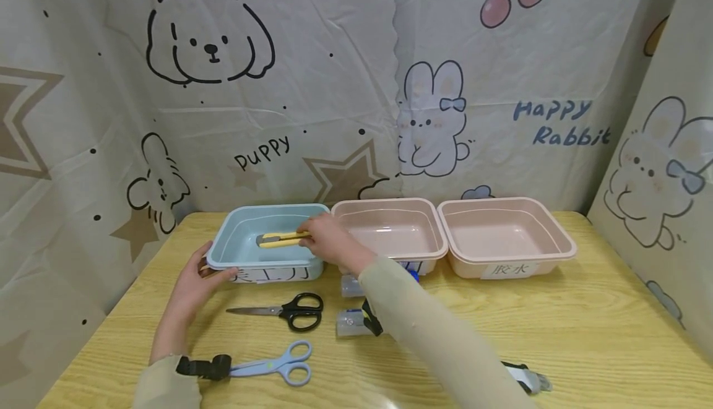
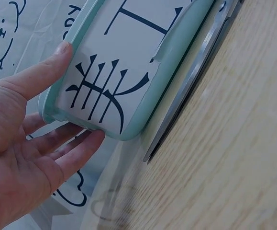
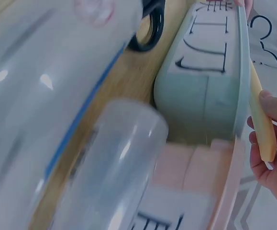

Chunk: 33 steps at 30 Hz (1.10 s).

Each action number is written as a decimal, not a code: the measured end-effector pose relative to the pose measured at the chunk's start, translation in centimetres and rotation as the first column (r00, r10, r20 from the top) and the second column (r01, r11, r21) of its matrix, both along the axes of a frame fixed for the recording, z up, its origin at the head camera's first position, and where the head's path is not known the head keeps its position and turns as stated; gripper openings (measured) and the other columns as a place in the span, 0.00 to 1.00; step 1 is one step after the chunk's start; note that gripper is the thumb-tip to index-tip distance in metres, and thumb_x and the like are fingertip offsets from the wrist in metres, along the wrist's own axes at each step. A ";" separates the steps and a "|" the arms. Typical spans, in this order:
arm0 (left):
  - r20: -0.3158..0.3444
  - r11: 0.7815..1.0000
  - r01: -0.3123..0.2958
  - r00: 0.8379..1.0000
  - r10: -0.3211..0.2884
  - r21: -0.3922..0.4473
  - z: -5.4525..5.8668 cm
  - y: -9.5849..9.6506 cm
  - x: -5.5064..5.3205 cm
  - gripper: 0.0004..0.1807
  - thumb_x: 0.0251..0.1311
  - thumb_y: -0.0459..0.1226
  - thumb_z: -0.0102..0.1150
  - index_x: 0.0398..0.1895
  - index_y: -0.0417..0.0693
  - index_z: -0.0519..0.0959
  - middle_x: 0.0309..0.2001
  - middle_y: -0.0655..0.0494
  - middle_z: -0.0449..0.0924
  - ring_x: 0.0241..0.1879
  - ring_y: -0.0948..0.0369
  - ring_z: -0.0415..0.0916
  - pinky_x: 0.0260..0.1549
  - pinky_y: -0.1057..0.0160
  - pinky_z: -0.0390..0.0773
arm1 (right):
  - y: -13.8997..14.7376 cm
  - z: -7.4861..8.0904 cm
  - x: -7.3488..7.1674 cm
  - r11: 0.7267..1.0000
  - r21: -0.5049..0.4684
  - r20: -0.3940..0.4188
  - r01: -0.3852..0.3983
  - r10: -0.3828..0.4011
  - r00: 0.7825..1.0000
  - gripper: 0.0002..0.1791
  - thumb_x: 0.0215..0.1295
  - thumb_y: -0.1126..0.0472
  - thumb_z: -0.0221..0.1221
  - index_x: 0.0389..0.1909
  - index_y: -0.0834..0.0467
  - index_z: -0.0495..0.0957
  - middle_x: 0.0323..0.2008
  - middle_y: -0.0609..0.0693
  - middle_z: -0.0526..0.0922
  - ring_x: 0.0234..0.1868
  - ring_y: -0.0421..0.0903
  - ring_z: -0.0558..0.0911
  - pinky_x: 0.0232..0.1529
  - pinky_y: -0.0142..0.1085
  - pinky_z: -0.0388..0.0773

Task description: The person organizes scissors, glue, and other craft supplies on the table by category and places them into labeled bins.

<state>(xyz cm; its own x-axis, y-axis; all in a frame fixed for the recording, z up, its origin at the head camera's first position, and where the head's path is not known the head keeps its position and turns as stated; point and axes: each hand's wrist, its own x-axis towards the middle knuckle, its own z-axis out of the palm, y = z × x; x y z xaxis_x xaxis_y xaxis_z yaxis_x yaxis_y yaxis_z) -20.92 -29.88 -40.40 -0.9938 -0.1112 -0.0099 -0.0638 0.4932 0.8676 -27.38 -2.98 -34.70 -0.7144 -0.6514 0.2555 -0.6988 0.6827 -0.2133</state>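
Note:
My right hand (image 1: 337,242) pinches a yellow utility knife (image 1: 275,240) over the light blue bin (image 1: 234,242), its metal head pointing left. From the right wrist view, the thumb and fingers hold the yellow handle (image 3: 260,117) beside the bin's rim. At the bin's front left corner, my left hand (image 1: 192,288) grips it. In the left wrist view the thumb lies at the rim and the fingers reach round the end wall, next to a white label (image 2: 105,91) with black characters.
Two pink bins (image 1: 390,255) (image 1: 512,255) stand right of the blue one. In front lie black-handled scissors (image 1: 286,312), light blue scissors (image 1: 273,365) and two clear bottles (image 1: 351,286) (image 1: 352,323) partly behind my right sleeve. Another utility knife (image 1: 526,377) lies at the front right.

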 end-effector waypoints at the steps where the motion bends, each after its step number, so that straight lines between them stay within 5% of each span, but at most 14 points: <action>1: 0.001 1.000 0.000 1.000 0.000 0.003 0.0 0.0 0.0 0.54 0.52 0.52 0.60 0.72 0.49 0.35 0.67 0.35 0.49 0.63 0.41 0.55 0.57 0.45 0.63 | -0.4 0.0 0.0 1.000 0.012 -0.002 0.001 -0.001 1.000 0.13 0.63 0.57 0.56 0.47 0.56 0.79 0.42 0.48 0.82 0.45 0.44 0.77 0.50 0.34 0.69; 12: -0.003 1.000 0.001 1.000 -0.001 -0.025 0.1 -0.1 0.0 0.53 0.53 0.52 0.59 0.72 0.49 0.36 0.66 0.36 0.52 0.62 0.44 0.57 0.55 0.50 0.66 | -3.4 -0.6 0.0 0.994 0.103 0.047 0.043 -0.048 0.998 0.13 0.64 0.61 0.54 0.48 0.57 0.79 0.42 0.49 0.80 0.45 0.43 0.77 0.47 0.28 0.72; 21: -0.002 1.000 0.006 1.000 -0.006 0.003 0.0 0.2 -0.1 0.53 0.53 0.51 0.60 0.72 0.49 0.36 0.66 0.36 0.51 0.62 0.43 0.57 0.55 0.50 0.65 | -3.4 -0.9 0.3 0.978 0.209 0.109 0.005 -0.029 0.994 0.19 0.60 0.71 0.53 0.53 0.57 0.75 0.51 0.51 0.76 0.52 0.43 0.75 0.51 0.27 0.71; 33: 0.005 1.000 0.005 1.000 -0.005 0.027 0.0 0.0 0.0 0.54 0.52 0.52 0.60 0.72 0.50 0.35 0.67 0.37 0.49 0.63 0.43 0.55 0.57 0.47 0.63 | 0.4 0.3 2.0 0.995 0.076 0.105 -0.058 0.050 0.993 0.14 0.66 0.66 0.50 0.49 0.56 0.77 0.45 0.48 0.77 0.47 0.42 0.77 0.47 0.29 0.74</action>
